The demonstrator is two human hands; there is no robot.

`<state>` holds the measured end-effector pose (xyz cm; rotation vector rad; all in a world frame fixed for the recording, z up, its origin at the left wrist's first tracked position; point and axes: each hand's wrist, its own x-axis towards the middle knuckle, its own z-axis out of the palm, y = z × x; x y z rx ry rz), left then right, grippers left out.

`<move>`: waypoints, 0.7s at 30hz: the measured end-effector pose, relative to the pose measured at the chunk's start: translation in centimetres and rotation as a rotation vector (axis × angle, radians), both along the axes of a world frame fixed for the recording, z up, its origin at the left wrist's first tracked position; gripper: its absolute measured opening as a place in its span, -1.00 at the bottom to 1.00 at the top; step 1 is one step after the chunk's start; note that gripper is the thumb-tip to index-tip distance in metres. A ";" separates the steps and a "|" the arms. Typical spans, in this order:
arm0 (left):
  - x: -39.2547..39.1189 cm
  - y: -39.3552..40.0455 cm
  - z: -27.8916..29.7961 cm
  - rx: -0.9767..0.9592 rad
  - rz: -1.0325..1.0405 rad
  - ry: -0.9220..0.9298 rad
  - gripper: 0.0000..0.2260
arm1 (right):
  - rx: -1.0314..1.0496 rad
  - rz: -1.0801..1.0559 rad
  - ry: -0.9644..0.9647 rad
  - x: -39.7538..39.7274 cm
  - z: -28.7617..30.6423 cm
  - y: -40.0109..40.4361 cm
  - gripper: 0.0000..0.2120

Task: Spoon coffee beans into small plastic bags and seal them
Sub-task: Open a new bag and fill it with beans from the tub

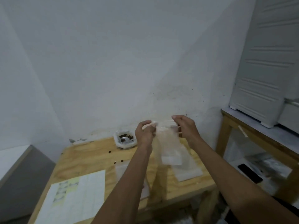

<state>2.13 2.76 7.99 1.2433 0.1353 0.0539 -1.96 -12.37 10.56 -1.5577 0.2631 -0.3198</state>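
A small clear plastic bag (168, 143) hangs in the air above the wooden table (90, 159), blurred. My left hand (144, 132) pinches its upper left edge and my right hand (186, 126) pinches its upper right edge. At the table's far edge, to the left of my left hand, sits a white container (125, 139) with dark coffee beans and a metal spoon (125, 138) in it. More flat plastic bags (187, 171) lie on the table under my hands. I cannot tell whether the held bag has beans in it.
A few loose beans (115, 162) lie on the table. A white printed sheet (76, 198) lies at the near left. At the right stands a second wooden table (242, 126) with a white appliance (265, 67) on it and a black phone (250, 173) on a lower shelf. A wall is close behind.
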 end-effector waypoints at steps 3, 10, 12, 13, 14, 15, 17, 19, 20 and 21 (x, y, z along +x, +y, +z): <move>-0.3 3.9 1.7 0.121 -0.082 -0.180 -0.84 | -0.008 0.195 0.021 0.2 2.0 1.7 -0.83; -1.5 10.8 3.1 0.363 -0.048 -0.345 -0.81 | -0.289 0.468 0.064 0.3 3.9 6.9 -0.75; -1.7 11.4 2.5 0.476 0.014 -0.392 -0.82 | -0.330 0.464 0.032 0.5 3.6 8.3 -0.70; -1.8 11.5 2.1 0.559 0.083 -0.422 -0.81 | -0.348 0.454 0.013 0.6 3.4 8.9 -0.67; -1.9 11.6 1.7 0.634 0.165 -0.452 -0.80 | -0.357 0.443 -0.003 0.7 3.2 9.5 -0.65; -2.1 11.5 1.5 0.673 0.233 -0.477 -0.80 | -0.360 0.432 -0.016 0.8 2.9 9.9 -0.63; -2.5 11.4 1.4 0.644 0.255 -0.511 -0.79 | -0.348 0.416 -0.037 0.9 2.7 10.5 -0.63; -2.9 11.3 1.6 0.575 0.189 -0.468 -0.75 | -0.334 0.409 -0.044 1.0 2.6 11.0 -0.64; -2.9 11.3 1.7 0.541 0.162 -0.430 -0.76 | -0.329 0.408 -0.047 1.1 2.6 11.1 -0.65; -2.9 11.3 1.7 0.500 0.145 -0.395 -0.77 | -0.325 0.410 -0.050 1.0 2.6 11.3 -0.67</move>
